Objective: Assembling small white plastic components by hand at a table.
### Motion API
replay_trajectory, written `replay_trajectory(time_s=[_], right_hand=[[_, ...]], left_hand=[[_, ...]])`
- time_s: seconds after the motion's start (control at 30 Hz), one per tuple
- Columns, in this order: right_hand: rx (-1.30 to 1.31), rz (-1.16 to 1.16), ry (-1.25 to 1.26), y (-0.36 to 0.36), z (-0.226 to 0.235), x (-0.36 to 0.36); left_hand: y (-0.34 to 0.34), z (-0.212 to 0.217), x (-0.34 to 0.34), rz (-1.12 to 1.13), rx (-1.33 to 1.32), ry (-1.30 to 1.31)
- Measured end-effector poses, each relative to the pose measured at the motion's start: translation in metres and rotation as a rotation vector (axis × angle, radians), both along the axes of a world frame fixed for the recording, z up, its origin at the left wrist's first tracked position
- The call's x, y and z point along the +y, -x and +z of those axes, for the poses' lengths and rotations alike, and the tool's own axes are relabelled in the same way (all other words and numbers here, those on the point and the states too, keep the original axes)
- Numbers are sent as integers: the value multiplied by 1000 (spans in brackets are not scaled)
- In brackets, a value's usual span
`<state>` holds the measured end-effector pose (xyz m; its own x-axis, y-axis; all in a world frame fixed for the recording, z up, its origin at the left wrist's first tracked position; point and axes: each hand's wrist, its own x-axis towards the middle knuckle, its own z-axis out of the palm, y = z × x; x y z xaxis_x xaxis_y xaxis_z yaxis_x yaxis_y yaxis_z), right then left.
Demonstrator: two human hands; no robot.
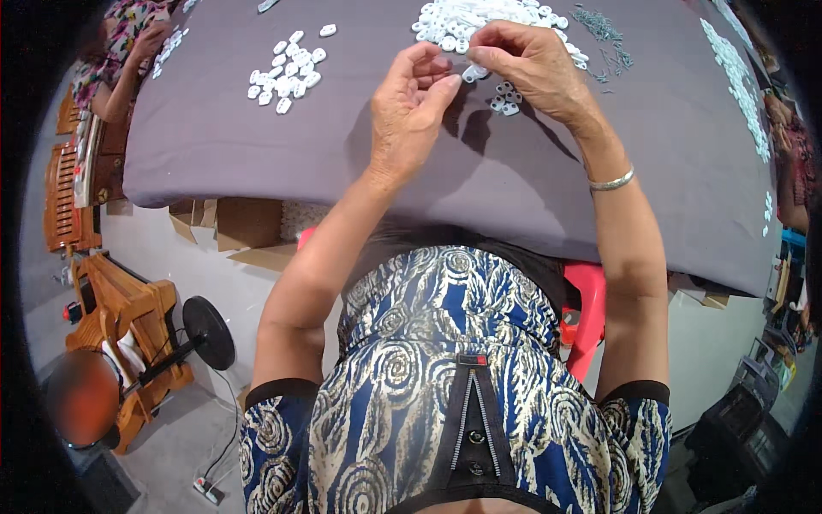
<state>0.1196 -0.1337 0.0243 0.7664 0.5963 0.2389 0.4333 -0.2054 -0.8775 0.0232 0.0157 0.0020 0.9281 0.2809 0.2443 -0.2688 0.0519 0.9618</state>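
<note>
Left hand (409, 107): your thumb tip pins the near end of a small white piece (473, 74), fingers half-curled. Right hand (548, 73): your thumb and forefinger draw close at its far end; cannot tell whether they grip it. The piece sits between both hands, above the grey tablecloth (257, 154). Loose on the cloth: small white parts (505, 100) just beside your right hand, a large white heap (484, 19) beyond, grey screw-like bits (604, 34) to its right, a white cluster (291, 73) well left. Below the table edge: open cardboard box (248, 224), contents unclear.
</note>
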Motion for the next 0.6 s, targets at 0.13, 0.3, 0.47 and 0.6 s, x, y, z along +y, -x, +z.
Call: replay_trajectory(time_s=[0.13, 0.3, 0.47, 0.6], right_hand=[[-77, -3, 7, 7, 1, 8], [-20, -4, -34, 8, 0, 7], [-60, -51, 6, 0, -2, -1], [-122, -39, 175, 10, 6, 2]], left_hand=[[3, 2, 4, -70, 114, -65], [4, -3, 7, -50, 91, -65], [5, 2, 4, -25, 102, -60], [6, 2, 6, -11, 115, -28]])
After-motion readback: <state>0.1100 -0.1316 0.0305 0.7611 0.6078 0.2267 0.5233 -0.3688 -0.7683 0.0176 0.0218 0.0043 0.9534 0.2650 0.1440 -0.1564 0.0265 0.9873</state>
